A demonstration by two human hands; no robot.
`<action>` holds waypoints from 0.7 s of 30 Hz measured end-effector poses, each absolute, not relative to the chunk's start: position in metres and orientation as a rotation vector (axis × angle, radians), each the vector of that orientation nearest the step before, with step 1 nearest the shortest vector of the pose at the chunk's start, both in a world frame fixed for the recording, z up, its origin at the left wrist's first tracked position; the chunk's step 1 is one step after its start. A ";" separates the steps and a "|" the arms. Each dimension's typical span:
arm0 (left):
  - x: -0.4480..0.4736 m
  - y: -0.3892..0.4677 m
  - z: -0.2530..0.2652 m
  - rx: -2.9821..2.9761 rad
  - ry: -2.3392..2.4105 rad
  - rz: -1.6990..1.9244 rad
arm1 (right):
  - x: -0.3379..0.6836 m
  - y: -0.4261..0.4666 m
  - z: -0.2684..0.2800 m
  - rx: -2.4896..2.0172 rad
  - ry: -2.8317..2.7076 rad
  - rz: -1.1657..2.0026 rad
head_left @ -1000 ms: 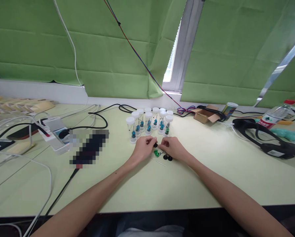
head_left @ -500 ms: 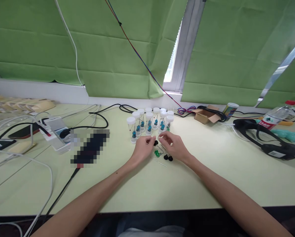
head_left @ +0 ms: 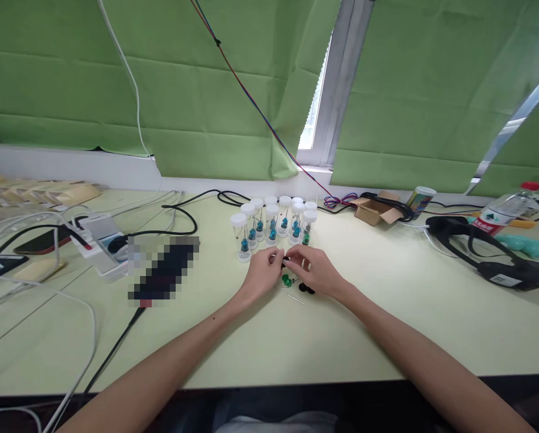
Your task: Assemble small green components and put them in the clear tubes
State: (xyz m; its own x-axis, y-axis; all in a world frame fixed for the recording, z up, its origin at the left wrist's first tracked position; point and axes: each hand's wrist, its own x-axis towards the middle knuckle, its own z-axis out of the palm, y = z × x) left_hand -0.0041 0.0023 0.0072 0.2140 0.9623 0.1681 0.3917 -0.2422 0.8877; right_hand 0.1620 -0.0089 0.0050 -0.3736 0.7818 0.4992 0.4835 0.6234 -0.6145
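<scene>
Pinched in the fingertips of my left hand [head_left: 264, 270] is a small black round part [head_left: 286, 262]. The fingers of my right hand [head_left: 314, 269] are closed against the same part from the other side; whatever else they may hold is too small to make out. Just below the hands lies a green plastic piece [head_left: 287, 281]. Two black discs [head_left: 306, 288] rest under my right hand, and a thin metal pin [head_left: 295, 299] lies nearer the front. Behind the hands stand several clear tubes [head_left: 239, 231] with white caps, most with blue pieces inside.
A phone-like dark object [head_left: 165, 270], blurred out, lies left beside a power strip [head_left: 100, 246] and tangled cables. To the right are a small cardboard box [head_left: 376, 210], a printed can [head_left: 419, 203], a black headset [head_left: 486, 255] and a red-capped bottle [head_left: 506, 210].
My right hand has moved left and slightly down, so its fingertips now meet the black part in my left hand. The left hand has barely moved.
</scene>
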 end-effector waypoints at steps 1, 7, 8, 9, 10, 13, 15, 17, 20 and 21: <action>-0.004 0.002 0.007 1.758 1.263 0.999 | 0.162 -0.009 0.005 -0.991 -2.045 0.474; -0.005 0.001 0.007 1.792 1.267 1.022 | 0.163 -0.009 0.006 -1.005 -2.036 0.533; -0.005 0.001 0.007 1.804 1.269 1.028 | 0.163 -0.009 0.005 -1.005 -2.036 0.541; -0.005 0.001 0.007 1.819 1.272 1.036 | 0.163 -0.009 0.005 -1.006 -2.037 0.544; -0.005 0.002 0.007 1.839 1.278 1.043 | 0.163 -0.009 0.005 -1.006 -2.037 0.545; -0.006 0.003 0.006 1.923 1.314 1.058 | 0.164 -0.008 0.003 -1.016 -2.035 0.534; -0.007 0.003 0.006 1.997 1.347 1.061 | 0.164 -0.006 0.001 -1.050 -2.023 0.515; -0.009 0.004 0.006 2.108 1.370 1.071 | 0.164 -0.005 0.000 -1.108 -1.992 0.482; -0.011 0.004 0.007 2.291 1.439 1.023 | 0.165 -0.001 -0.002 -1.191 -1.928 0.423; -0.012 0.003 0.007 2.337 1.481 0.978 | 0.166 0.000 -0.002 -1.209 -1.912 0.409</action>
